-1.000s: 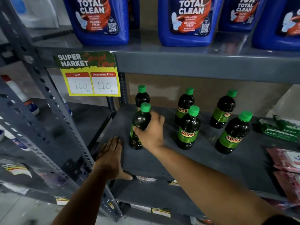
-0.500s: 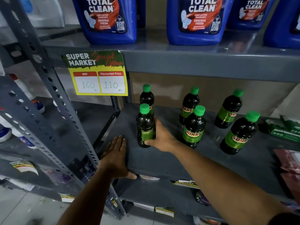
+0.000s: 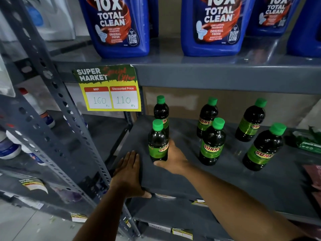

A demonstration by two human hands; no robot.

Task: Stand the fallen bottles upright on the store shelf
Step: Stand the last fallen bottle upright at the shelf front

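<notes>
Several dark bottles with green caps and green "SUNNY" labels stand upright on the grey shelf (image 3: 217, 185). My right hand (image 3: 173, 158) wraps around the lower part of the front-left bottle (image 3: 157, 141), which stands straight. Directly behind it stands another bottle (image 3: 161, 110). Further right are a front-middle bottle (image 3: 212, 143), a back-middle bottle (image 3: 206, 117), a back-right bottle (image 3: 251, 120) and a front-right bottle (image 3: 264, 148). My left hand (image 3: 129, 173) lies flat on the shelf's front-left corner, thumb under the edge.
Big blue "Total Clean" jugs (image 3: 119, 26) fill the shelf above. A yellow price tag (image 3: 109, 91) hangs from that shelf's edge. Green packets (image 3: 309, 141) and pink packs (image 3: 314, 178) lie at the right. A perforated grey upright (image 3: 57, 108) runs diagonally at left.
My right hand slid from the bottle's upper body down to its base, and the bottle went from slightly tilted to straight. The left hand stayed on the shelf corner.
</notes>
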